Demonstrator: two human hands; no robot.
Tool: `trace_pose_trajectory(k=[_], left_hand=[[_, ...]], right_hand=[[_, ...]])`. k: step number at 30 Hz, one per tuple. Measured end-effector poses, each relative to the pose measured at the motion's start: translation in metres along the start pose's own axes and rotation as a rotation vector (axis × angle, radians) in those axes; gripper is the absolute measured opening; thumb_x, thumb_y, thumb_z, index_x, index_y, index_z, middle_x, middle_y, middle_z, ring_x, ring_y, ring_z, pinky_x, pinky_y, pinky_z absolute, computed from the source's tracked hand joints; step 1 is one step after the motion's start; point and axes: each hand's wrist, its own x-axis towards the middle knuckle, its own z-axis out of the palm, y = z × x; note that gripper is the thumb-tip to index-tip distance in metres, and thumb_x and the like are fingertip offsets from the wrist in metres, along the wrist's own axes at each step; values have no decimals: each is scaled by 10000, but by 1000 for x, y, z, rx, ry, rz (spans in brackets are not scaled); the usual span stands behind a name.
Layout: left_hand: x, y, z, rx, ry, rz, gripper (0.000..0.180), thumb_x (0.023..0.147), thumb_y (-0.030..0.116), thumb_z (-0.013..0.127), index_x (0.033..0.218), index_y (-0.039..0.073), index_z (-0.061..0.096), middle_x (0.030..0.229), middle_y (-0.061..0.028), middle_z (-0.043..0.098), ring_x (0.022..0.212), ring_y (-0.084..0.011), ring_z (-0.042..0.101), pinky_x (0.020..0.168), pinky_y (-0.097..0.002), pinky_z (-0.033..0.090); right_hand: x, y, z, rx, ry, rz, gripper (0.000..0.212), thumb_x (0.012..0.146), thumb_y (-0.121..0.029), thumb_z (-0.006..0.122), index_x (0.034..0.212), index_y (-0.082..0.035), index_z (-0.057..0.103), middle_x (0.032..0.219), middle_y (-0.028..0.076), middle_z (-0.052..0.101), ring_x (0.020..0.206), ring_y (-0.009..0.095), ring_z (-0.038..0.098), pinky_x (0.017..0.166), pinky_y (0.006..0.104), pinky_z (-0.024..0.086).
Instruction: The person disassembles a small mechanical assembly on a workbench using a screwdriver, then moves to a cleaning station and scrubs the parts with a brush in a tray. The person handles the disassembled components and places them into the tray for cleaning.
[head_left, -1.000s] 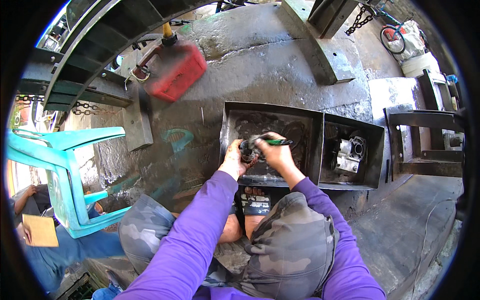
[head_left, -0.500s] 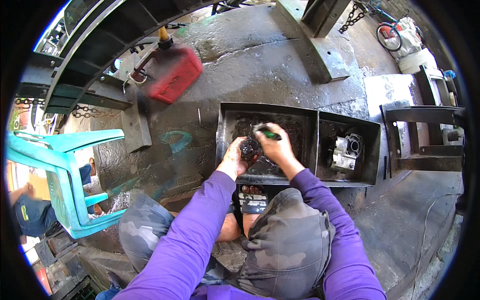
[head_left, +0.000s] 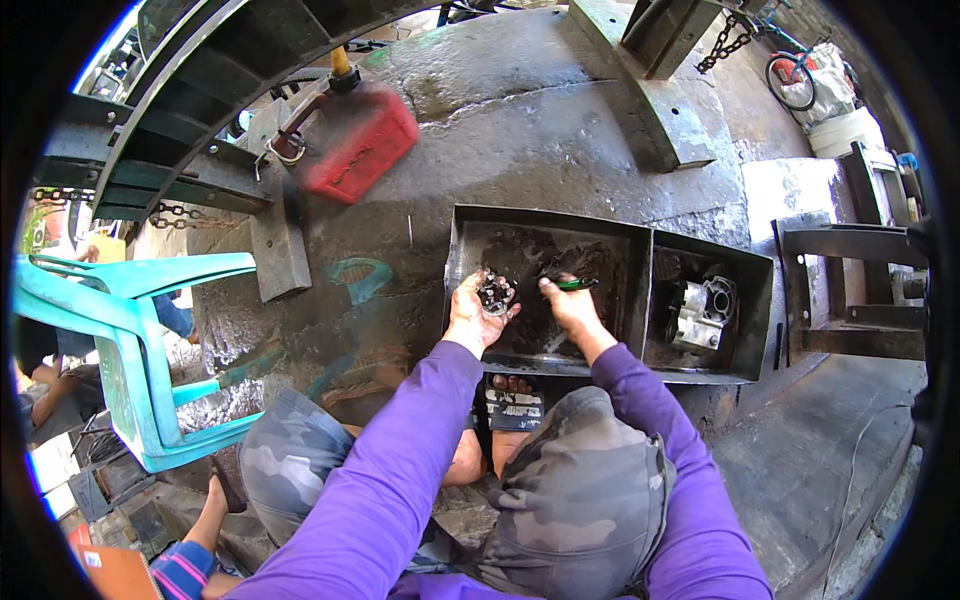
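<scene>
My left hand (head_left: 474,312) is closed around a dark, greasy metal part (head_left: 496,292) with shiny bits, over the left compartment of a black metal tray (head_left: 650,300). To its right, my right hand (head_left: 572,306) grips a slim tool with a green handle (head_left: 577,284). The handle points right, and the tool's working end is hidden or too small to make out. The two hands are apart. Wet, dark grime coats the tray's floor beneath them. A silver engine casing (head_left: 704,312) lies in the tray's right compartment, touched by neither hand.
A red fuel can (head_left: 362,145) stands beyond the tray at the left. Nearer left is a turquoise plastic chair (head_left: 140,325), with other people partly visible behind it. Steel frames stand at the right (head_left: 850,240) and far right-centre (head_left: 665,110). My sandalled foot is against the tray's near side.
My right hand has drawn back from the metal part, away to the right and slightly nearer me. My left hand has turned, its fingers opening somewhat under the part. The view has shifted slightly.
</scene>
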Motion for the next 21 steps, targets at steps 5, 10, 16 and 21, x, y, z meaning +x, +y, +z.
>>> trace_pose_trajectory(k=[5,10,16,21], left_hand=[[12,-7,4,-133,114,4,401,1097,338,367,1141,27,617,1054,-195,734,894,-354,741,861,-528,624],[5,-15,13,-43,194,150,385,1081,285,354,1168,4,603,1059,-215,727,942,-377,740,895,-558,615],[-6,-2,13,-125,-11,-1,435,1076,261,319,1148,-46,620,1020,-238,741,878,-400,749,834,-553,639],[-8,3,7,-45,9,9,280,972,241,538,1113,1,550,973,-177,659,861,-375,692,774,-528,634]], right_hand=[[-44,-48,2,-302,-339,-645,278,948,-247,801,1084,-15,731,1057,126,762,969,161,685,869,348,547],[-55,-72,-1,-154,-141,-537,217,930,-205,811,1012,-17,740,1027,134,747,936,206,691,850,399,546],[-8,-25,-18,-152,199,-321,259,909,-181,815,1030,21,706,1025,224,713,967,346,708,835,436,553],[-15,-7,-11,-106,62,-93,300,960,-204,771,1131,30,694,1137,197,716,1052,277,700,899,388,552]])
